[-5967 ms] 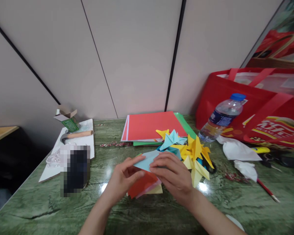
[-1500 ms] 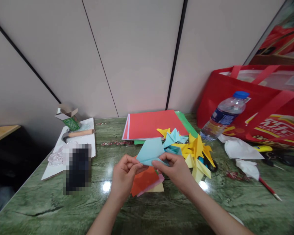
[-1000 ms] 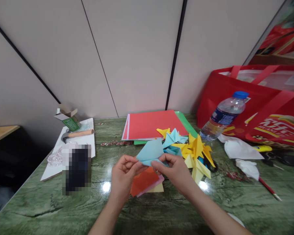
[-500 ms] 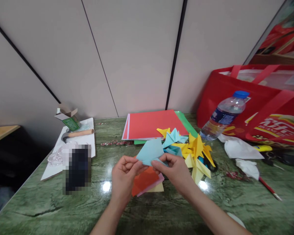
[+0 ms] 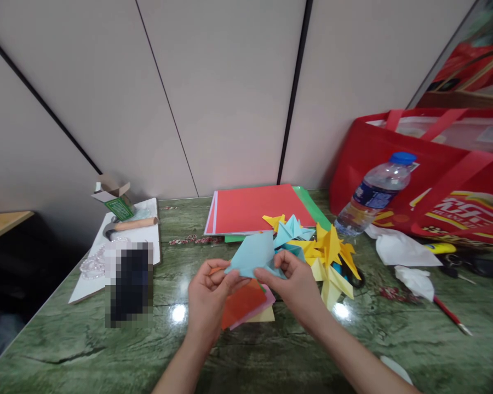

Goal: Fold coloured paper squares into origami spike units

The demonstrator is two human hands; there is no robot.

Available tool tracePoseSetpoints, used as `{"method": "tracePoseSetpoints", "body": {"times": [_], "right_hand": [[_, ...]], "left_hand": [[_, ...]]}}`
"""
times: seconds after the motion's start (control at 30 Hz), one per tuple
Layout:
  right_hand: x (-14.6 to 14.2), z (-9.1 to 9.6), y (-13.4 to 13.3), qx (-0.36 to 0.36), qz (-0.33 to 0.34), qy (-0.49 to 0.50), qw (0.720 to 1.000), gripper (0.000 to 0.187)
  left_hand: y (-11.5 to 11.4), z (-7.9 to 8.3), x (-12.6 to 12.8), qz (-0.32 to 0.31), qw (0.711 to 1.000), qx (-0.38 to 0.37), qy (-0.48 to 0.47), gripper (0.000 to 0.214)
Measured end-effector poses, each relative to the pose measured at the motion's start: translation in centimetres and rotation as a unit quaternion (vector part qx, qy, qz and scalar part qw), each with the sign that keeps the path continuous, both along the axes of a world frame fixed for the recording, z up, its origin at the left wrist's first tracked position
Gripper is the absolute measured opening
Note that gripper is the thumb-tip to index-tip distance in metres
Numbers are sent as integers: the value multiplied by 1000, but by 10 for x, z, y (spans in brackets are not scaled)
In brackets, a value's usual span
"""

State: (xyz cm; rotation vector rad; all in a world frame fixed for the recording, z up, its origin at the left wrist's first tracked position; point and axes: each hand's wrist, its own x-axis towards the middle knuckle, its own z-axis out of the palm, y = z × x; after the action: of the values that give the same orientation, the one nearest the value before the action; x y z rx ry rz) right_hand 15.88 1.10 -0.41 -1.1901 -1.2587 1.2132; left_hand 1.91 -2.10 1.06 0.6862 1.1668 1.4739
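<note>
A folded light blue paper (image 5: 252, 254) is held up above the green table between both hands. My left hand (image 5: 209, 298) pinches its lower left edge with closed fingers. My right hand (image 5: 296, 284) pinches its lower right edge, thumb and fingers pressed together. Under the hands lies a small stack of orange, pink and yellow square sheets (image 5: 246, 306). Just beyond and to the right is a pile of folded blue and yellow paper shapes (image 5: 320, 251).
Large red and green sheets (image 5: 258, 210) lie by the wall. A water bottle (image 5: 373, 194) leans on a red bag (image 5: 435, 169). Crumpled tissues (image 5: 402, 251) and a pencil (image 5: 449, 317) lie right. A white board with a hammer (image 5: 127, 225) and small box (image 5: 113, 200) lies left.
Six seconds ago the blue paper lay pressed flat on the stack; it is now lifted. In the last half second both hands tipped it slightly and the right fingers shifted up.
</note>
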Motion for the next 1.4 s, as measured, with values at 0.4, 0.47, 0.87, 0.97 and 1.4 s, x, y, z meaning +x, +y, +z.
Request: {"method": "tracePoseSetpoints", "body": {"times": [0.4,0.47,0.87,0.97,1.4], "right_hand": [[1,-2,3,-48,45,58,996,53],[2,-1,3,-44,48,53,996,52],[6,3,2,-4,61,-13,998,46],[6,2,3,-1,71,-14,997,45],[8,2,5,-25,88,-13,996,47]], "left_hand": [[1,-1,-4,-42,999,-19,-17,35],[2,-2,-5,-53,998,-25,-20,38],[2,3,-13,-151,986,-60,-28,40],[2,2,-15,-166,984,-55,-33,42],[3,0,-17,-201,978,-42,-35,39]]}}
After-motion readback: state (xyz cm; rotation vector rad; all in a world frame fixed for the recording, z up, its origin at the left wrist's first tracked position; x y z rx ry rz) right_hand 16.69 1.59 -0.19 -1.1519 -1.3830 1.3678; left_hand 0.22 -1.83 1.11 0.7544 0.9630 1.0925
